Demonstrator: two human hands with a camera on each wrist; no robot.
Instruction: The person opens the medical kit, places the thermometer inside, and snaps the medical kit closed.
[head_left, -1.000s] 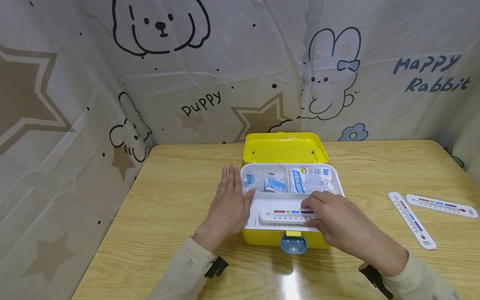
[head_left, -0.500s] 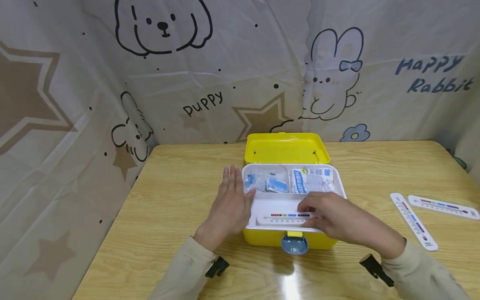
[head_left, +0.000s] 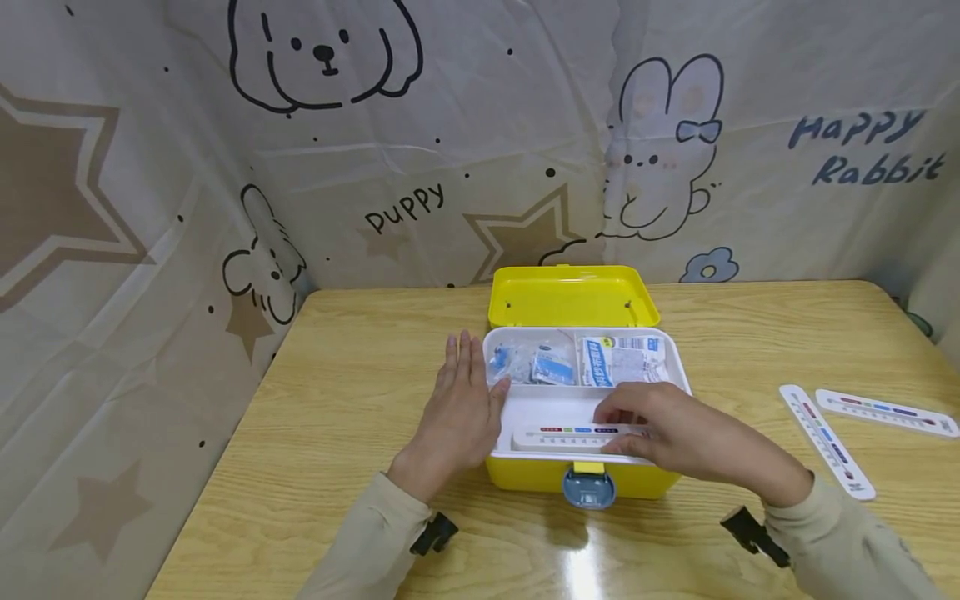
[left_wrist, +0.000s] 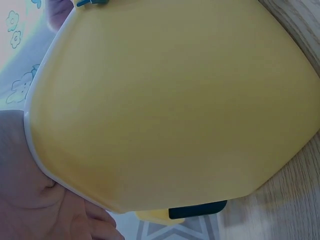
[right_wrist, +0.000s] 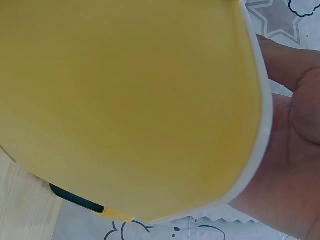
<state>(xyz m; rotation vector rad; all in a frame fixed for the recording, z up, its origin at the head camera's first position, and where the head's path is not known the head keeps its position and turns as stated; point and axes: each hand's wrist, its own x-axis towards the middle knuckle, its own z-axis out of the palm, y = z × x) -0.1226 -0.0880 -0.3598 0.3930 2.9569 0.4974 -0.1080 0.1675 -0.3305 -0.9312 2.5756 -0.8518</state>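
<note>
A yellow box with a white inner tray stands on the table, lid up. In the tray's front compartment lies a white thermometer strip with coloured bands. My right hand reaches over the right rim and pinches the strip's right end between thumb and fingers, which partly hide it. My left hand lies along the box's left side, fingers straight, thumb at the rim. Both wrist views are mostly filled by the box's yellow side, with the right palm beyond the white rim in the right one.
Bagged blue-and-white items and a printed packet fill the tray's rear compartments. Two more thermometer strips lie on the table at the right. The yellow lid leans back near a printed cloth.
My right hand has shifted slightly, and the thermometer strip has settled lower and a little left in the front compartment. My left hand stays where it was.
</note>
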